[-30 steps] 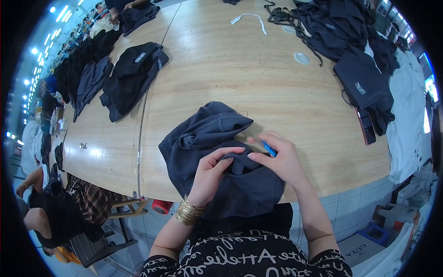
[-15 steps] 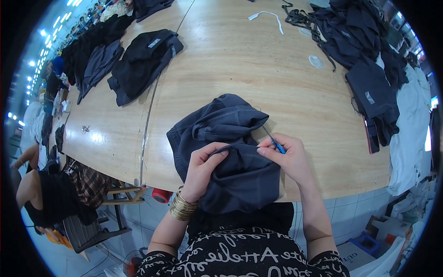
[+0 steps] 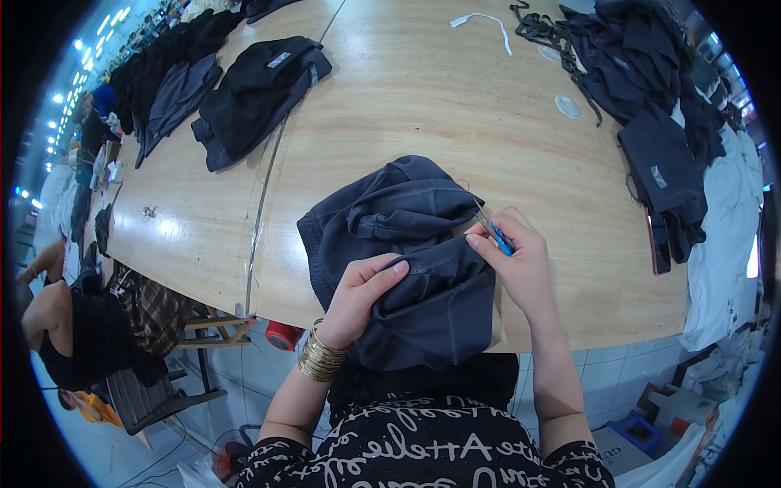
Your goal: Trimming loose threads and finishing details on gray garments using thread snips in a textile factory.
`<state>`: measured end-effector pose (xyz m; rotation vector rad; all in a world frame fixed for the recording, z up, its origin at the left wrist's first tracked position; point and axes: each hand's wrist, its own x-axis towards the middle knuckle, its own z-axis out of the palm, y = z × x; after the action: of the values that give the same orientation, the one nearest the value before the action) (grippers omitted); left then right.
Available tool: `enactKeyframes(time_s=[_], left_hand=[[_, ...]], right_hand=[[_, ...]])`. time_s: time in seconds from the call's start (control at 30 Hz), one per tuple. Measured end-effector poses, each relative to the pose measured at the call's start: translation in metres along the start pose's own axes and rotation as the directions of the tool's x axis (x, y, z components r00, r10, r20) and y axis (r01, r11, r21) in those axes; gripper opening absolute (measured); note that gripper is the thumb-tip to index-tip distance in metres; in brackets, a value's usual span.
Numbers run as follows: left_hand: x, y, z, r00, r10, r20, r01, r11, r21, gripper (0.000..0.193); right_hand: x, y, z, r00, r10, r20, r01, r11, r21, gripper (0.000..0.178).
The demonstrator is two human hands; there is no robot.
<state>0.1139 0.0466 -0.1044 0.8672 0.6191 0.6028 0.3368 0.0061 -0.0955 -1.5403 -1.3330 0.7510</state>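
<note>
Where table edge [image 3: 521, 346] curves: 2 hands, dark garment [image 3: 407, 244].

Big pale wooden table [image 3: 423, 98] fills most of my view, its near edge curving across the lower middle, with a metal seam strip [image 3: 262, 203] running down its left part. Below it the floor is light tile [image 3: 626, 382], and there's a dark chair [image 3: 146, 398] at lower left. Bright ceiling lights [image 3: 69, 81] line the far upper left.

bright overhead light; glare on table [image 3: 423, 89]; edges bent, perhaps blurred
</note>
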Motion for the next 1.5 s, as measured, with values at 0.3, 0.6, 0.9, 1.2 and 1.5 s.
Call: enactKeyframes(time_s=[0.3,0.6,0.9,1.2,1.5], left_hand=[[-0.001,0.001,0.009,0.99,0.106,-0.096,-0.078,0.962,0.261,0.018],[-0.004,0.008,0.018,0.986,0.148,-0.071,-0.116,0.934,0.339,0.016],[-0.006,0.013,0.024,0.981,0.19,-0.045,-0.148,0.875,0.46,0.018],[-0.007,0.013,0.023,0.98,0.197,-0.041,-0.149,0.85,0.505,0.019],[-0.007,0.013,0.022,0.982,0.182,-0.04,-0.141,0.865,0.482,0.018]], right_hand=[[-0.022,-0.026,0.004,0.994,-0.099,-0.051,0.095,0.993,-0.07,0.024],[-0.031,-0.019,-0.006,0.94,-0.322,0.112,0.338,0.84,-0.425,0.03],[-0.03,-0.022,-0.005,0.922,-0.376,0.09,0.372,0.8,-0.472,0.027],[-0.03,-0.028,-0.005,0.925,-0.365,0.102,0.369,0.806,-0.462,0.025],[-0.031,-0.023,-0.009,0.952,-0.304,0.037,0.283,0.828,-0.483,0.026]])
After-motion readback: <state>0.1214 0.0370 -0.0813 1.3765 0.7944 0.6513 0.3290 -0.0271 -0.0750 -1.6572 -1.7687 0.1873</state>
